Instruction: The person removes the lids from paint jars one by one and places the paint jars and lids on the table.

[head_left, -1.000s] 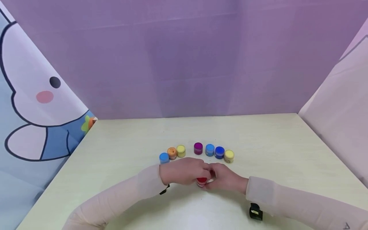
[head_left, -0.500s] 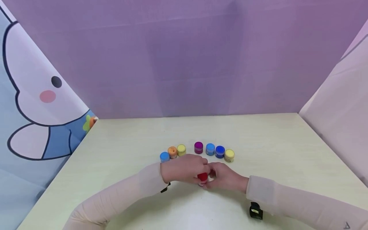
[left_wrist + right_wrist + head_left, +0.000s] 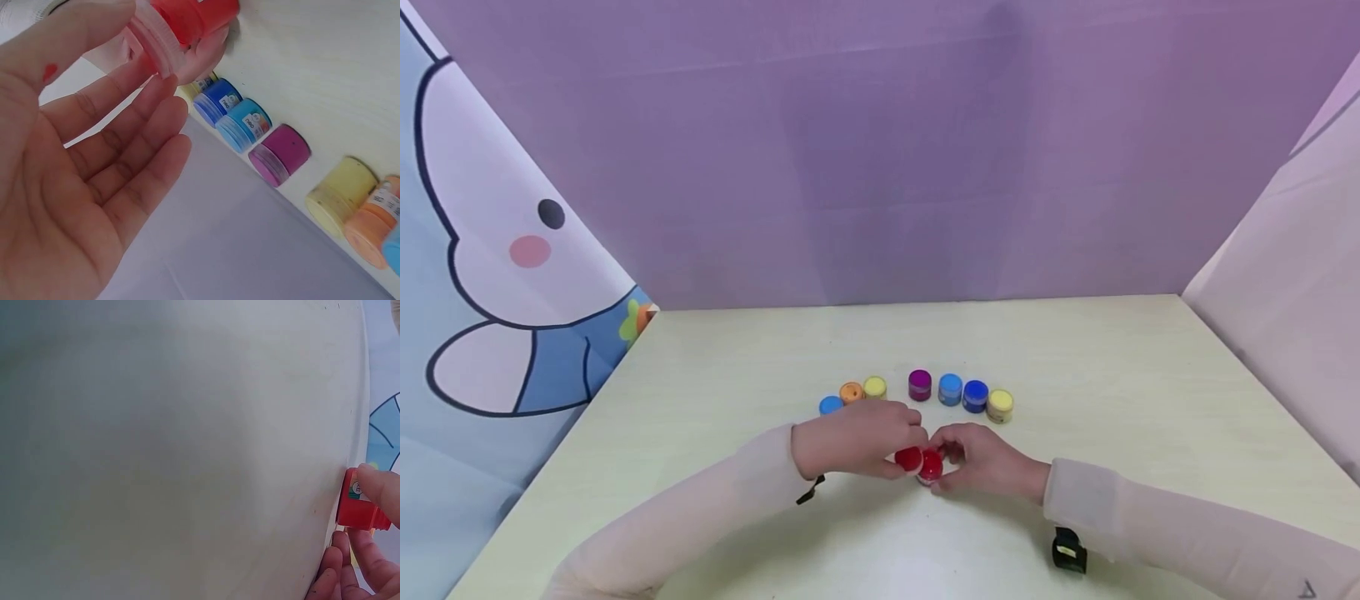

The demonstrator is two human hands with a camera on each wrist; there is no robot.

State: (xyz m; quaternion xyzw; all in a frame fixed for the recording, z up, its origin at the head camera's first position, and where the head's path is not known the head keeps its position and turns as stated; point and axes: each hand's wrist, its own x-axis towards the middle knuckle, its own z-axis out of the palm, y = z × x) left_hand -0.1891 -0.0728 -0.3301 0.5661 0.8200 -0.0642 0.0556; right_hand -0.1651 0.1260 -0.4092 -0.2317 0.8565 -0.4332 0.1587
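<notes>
My left hand [image 3: 857,437] pinches a red paint-jar lid [image 3: 908,459] between thumb and forefinger, tilted and held just left of the jar. The other left fingers are extended in the left wrist view, where the lid [image 3: 159,40] shows a clear ribbed edge; a red smear [image 3: 50,72] marks the thumb. Standing on the table, the uncovered red paint jar [image 3: 930,467] is gripped by my right hand [image 3: 988,460]. In the right wrist view, the thumb [image 3: 381,490] lies against the labelled side of the jar [image 3: 355,514], with fingers on the opposite side.
Behind the hands stand lidded paint jars: purple [image 3: 920,386], light blue [image 3: 950,390], dark blue [image 3: 975,397] and yellow [image 3: 1000,406]. Farther left are yellow [image 3: 875,388], orange [image 3: 852,393] and light blue [image 3: 831,405] ones. A purple backdrop [image 3: 910,167] borders the pale table [image 3: 1112,358].
The red lid has come off the jar and moved left with my left hand, exposing the jar's red top. My right hand keeps its grip on the jar.
</notes>
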